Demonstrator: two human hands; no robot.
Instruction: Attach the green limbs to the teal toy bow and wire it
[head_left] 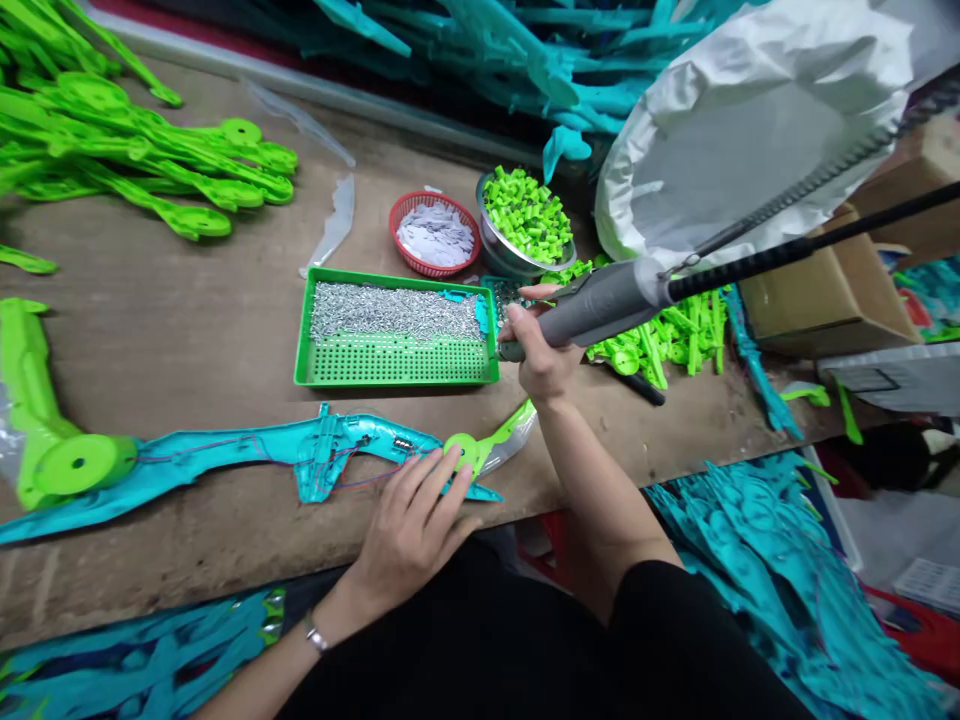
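A grey electric screwdriver [600, 305], hung from a coiled spring, is gripped in my right hand [551, 365], its tip pointing left near the green tray's right end. My left hand [412, 525] lies with fingers stretched out over the right end of a long turquoise plastic bow-shaped shell [217, 450]. Its fingertips touch or nearly touch a lime-green arm piece with a round disc [460, 452]. Thin red and blue wires run along the shell's open inside. Another lime-green arm piece [79, 465] sits at the shell's left end. The green perforated tray [397, 362] holds many small metal screws.
Behind the tray stand a red basket [395, 240] of white pieces and a metal bowl [487, 232] of lime-green parts. Lime-green arms [150, 160] are piled back left. Turquoise shells [795, 580] are stacked at lower right. A white sack [637, 130] and cardboard box [802, 300] stand right.
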